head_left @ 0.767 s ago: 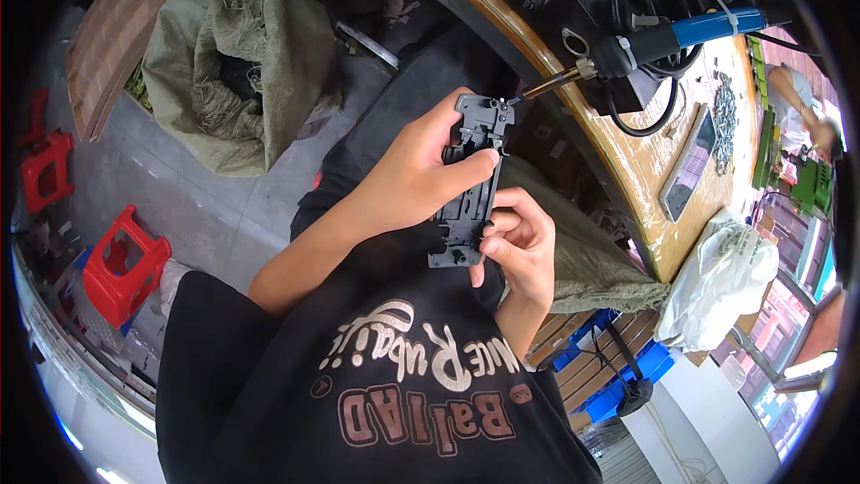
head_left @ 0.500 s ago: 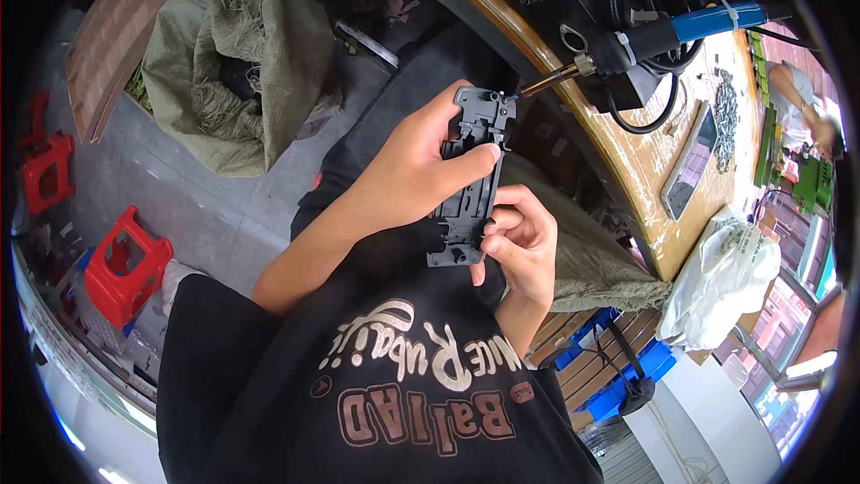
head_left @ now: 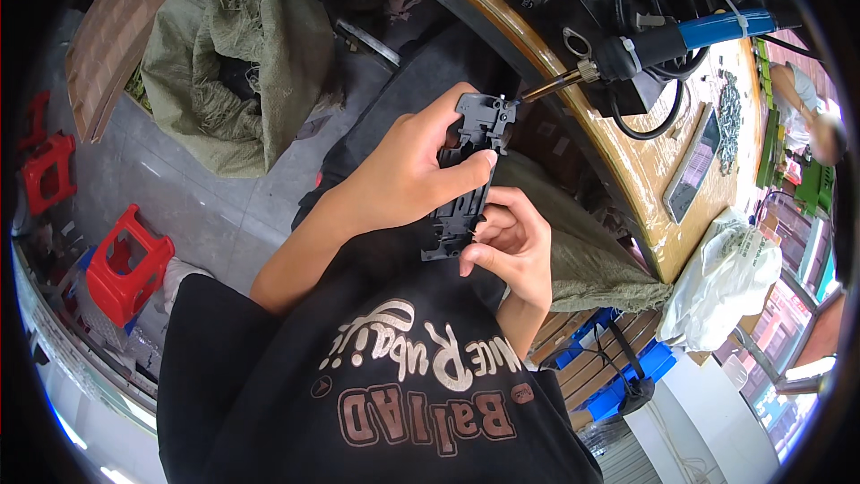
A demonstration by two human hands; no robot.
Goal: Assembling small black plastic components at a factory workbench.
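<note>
My left hand is closed around a long black molded plastic part with ribs and posts, its thumb lying across the middle. The part stands roughly upright, slightly tilted, in front of my torso. By its lower right edge is my right hand, fingers curled and thumb stretched toward the part's bottom end; whether a small piece sits between the fingertips I cannot make out. A soldering iron with a blue grip points down-left, its tip at the part's upper right corner. Contact there is unclear.
A wooden workbench runs along the right, carrying a black box, cables, a phone and a pile of small dark parts. A white plastic bag hangs near its corner. Leftward are a green woven sack and a red stool.
The plastic part has tilted a little and its bottom end has shifted left. My right thumb has moved down and left. The soldering iron appears slightly lower and farther right.
</note>
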